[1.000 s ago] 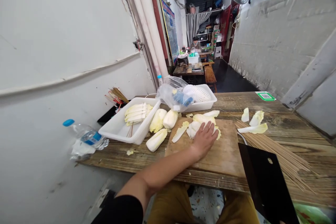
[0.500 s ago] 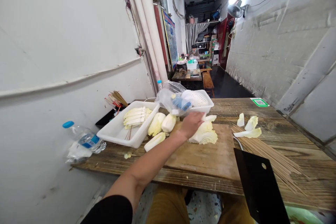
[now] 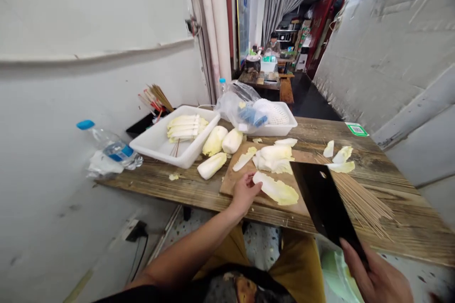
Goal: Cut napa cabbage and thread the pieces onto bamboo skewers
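So the left hand (image 3: pixel 244 194) pinches a cabbage leaf (image 3: pixel 279 190); the right hand (image 3: pixel 379 274) grips a cleaver (image 3: pixel 325 201).

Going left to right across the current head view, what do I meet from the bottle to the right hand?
Bottle → tray of leaves → left hand → leaf at its fingertips → cleaver → right hand on the handle end.
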`<control>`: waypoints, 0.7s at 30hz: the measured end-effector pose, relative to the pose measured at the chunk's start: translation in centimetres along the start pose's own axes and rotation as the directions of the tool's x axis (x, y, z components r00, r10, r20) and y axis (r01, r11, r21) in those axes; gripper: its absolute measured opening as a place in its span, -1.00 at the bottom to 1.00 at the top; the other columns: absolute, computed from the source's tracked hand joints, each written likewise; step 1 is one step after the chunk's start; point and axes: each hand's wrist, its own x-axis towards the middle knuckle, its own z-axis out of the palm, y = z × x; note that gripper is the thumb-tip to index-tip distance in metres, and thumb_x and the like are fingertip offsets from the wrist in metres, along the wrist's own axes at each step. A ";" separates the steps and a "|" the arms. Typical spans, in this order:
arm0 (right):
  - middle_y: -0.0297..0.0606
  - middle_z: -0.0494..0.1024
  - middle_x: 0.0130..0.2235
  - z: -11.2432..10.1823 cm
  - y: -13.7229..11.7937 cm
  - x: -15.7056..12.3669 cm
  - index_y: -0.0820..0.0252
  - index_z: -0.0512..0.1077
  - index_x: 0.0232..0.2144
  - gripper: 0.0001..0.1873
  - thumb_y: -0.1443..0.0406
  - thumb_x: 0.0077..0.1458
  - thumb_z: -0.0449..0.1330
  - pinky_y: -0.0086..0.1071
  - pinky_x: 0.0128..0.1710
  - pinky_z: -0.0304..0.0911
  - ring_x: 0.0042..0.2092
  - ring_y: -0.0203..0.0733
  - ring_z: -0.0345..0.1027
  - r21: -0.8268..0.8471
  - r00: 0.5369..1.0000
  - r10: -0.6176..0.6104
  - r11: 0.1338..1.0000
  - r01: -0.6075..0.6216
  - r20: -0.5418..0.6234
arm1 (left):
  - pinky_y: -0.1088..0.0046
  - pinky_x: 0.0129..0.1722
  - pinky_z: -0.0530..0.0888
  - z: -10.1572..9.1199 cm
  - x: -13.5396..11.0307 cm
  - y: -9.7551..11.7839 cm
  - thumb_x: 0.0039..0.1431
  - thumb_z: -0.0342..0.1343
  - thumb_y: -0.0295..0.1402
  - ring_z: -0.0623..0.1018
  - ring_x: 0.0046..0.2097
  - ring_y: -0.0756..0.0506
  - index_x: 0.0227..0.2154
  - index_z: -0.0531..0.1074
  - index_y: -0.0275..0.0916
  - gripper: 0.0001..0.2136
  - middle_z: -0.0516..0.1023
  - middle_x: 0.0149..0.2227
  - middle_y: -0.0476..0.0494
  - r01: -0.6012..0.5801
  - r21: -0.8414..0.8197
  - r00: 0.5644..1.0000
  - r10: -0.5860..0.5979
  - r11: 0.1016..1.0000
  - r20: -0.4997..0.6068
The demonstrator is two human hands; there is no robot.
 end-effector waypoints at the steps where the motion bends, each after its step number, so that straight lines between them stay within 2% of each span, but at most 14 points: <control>1: -0.27 0.48 -0.62 -0.5 -0.8 1.5 0.18 0.48 -0.32 -0.51 -0.05 0.13 -0.05 -0.39 -0.64 0.22 -0.64 -0.19 0.37 -0.013 0.997 -0.065 0.998 0.066 0.034 | 0.28 -0.16 0.50 0.2 -0.4 -0.6 -0.03 0.20 -0.41 0.55 -0.18 -0.13 -0.13 0.37 -0.32 -0.66 0.55 -0.18 -0.25 -0.018 0.086 1.000 0.016 0.996 0.020; 3: -0.33 0.44 -0.65 -1.2 -2.3 4.0 0.17 0.44 -0.39 -0.56 0.01 0.20 -0.08 -0.43 -0.65 0.16 -0.65 -0.25 0.34 -0.025 0.975 -0.177 0.983 0.182 0.135 | 0.19 -0.06 0.46 0.2 -0.8 -0.9 -0.03 0.22 -0.40 0.51 -0.09 -0.17 -0.06 0.36 -0.31 -0.59 0.51 -0.09 -0.28 -0.149 0.324 0.989 0.138 0.934 0.058; 5: -0.35 0.43 -0.65 -1.3 -3.5 5.8 0.15 0.39 -0.44 -0.55 0.04 0.24 -0.13 -0.43 -0.64 0.13 -0.64 -0.26 0.36 -0.078 0.942 -0.260 0.956 0.282 0.212 | 0.10 0.03 0.38 -0.7 -1.0 -0.6 0.01 0.21 -0.34 0.41 0.05 -0.24 0.04 0.29 -0.30 -0.50 0.40 0.04 -0.35 -0.319 0.552 0.943 0.313 0.770 0.109; 6: -0.34 0.45 -0.64 -1.3 -4.0 6.3 0.15 0.39 -0.44 -0.54 0.04 0.26 -0.16 -0.42 -0.63 0.13 -0.63 -0.24 0.37 -0.107 0.926 -0.285 0.942 0.319 0.247 | 0.08 0.07 0.35 -1.3 -1.2 -0.5 0.06 0.18 -0.33 0.36 0.11 -0.25 0.07 0.26 -0.30 -0.50 0.34 0.09 -0.37 -0.394 0.635 0.905 0.399 0.664 0.145; 8: -0.31 0.49 -0.61 -1.1 -4.7 6.9 0.16 0.39 -0.40 -0.53 0.06 0.27 -0.20 -0.40 -0.62 0.13 -0.60 -0.20 0.40 -0.148 0.902 -0.297 0.923 0.355 0.314 | 0.10 0.10 0.31 -2.7 -1.3 -0.2 0.17 0.06 -0.37 0.31 0.15 -0.23 0.07 0.28 -0.29 -0.61 0.33 0.09 -0.35 -0.550 0.717 0.786 0.556 0.429 0.270; 10: -0.30 0.50 -0.61 -0.9 -5.2 7.3 0.16 0.38 -0.38 -0.54 0.08 0.28 -0.21 -0.38 -0.63 0.12 -0.59 -0.18 0.41 -0.158 0.880 -0.295 0.914 0.373 0.372 | 0.17 0.06 0.36 -3.9 -1.2 -0.3 0.24 -0.05 -0.45 0.36 0.10 -0.18 0.00 0.35 -0.27 -0.72 0.41 0.03 -0.29 -0.702 0.682 0.624 0.639 0.206 0.450; 11: -0.30 0.50 -0.60 -0.8 -5.5 7.6 0.16 0.38 -0.38 -0.54 0.09 0.28 -0.21 -0.37 -0.63 0.11 -0.59 -0.17 0.41 -0.159 0.871 -0.298 0.910 0.383 0.392 | 0.20 0.03 0.38 -4.3 -1.1 -0.4 0.25 -0.08 -0.47 0.38 0.07 -0.17 -0.04 0.38 -0.28 -0.74 0.45 -0.01 -0.26 -0.759 0.641 0.547 0.649 0.118 0.529; 12: -0.30 0.50 -0.60 -0.8 -5.7 7.8 0.16 0.37 -0.39 -0.55 0.09 0.28 -0.21 -0.37 -0.63 0.11 -0.59 -0.16 0.41 -0.163 0.862 -0.303 0.904 0.395 0.406 | 0.22 0.00 0.40 -4.6 -0.9 -0.6 0.25 -0.09 -0.47 0.40 0.04 -0.16 -0.07 0.40 -0.29 -0.75 0.47 -0.04 -0.24 -0.793 0.607 0.491 0.646 0.054 0.585; 13: -0.29 0.50 -0.60 -0.7 -6.0 8.2 0.16 0.37 -0.40 -0.55 0.10 0.28 -0.21 -0.37 -0.63 0.11 -0.59 -0.15 0.42 -0.166 0.851 -0.314 0.896 0.413 0.421 | 0.24 -0.04 0.42 -4.6 -0.7 -0.8 0.26 -0.10 -0.46 0.41 0.02 -0.16 -0.10 0.41 -0.30 -0.76 0.48 -0.06 -0.24 -0.807 0.590 0.463 0.636 0.016 0.617; 16: -0.29 0.48 -0.62 -0.4 -6.8 9.3 0.16 0.33 -0.44 -0.55 0.11 0.28 -0.22 -0.37 -0.64 0.10 -0.60 -0.15 0.41 -0.169 0.822 -0.331 0.877 0.449 0.463 | 0.26 -0.10 0.44 -4.2 0.1 -1.2 0.27 -0.11 -0.43 0.41 -0.01 -0.16 -0.14 0.42 -0.32 -0.77 0.51 -0.12 -0.22 -0.793 0.609 0.473 0.610 -0.019 0.635; 21: -0.31 0.46 -0.65 0.0 -7.8 9.8 0.15 0.30 -0.46 -0.56 0.13 0.29 -0.24 -0.39 -0.67 0.06 -0.65 -0.19 0.38 -0.198 0.825 -0.366 0.854 0.482 0.431 | 0.22 -0.07 0.38 -3.7 1.0 -1.4 0.25 -0.09 -0.45 0.41 -0.04 -0.16 -0.26 0.45 -0.29 -0.80 0.53 -0.19 -0.18 -0.794 0.608 0.479 0.603 -0.012 0.638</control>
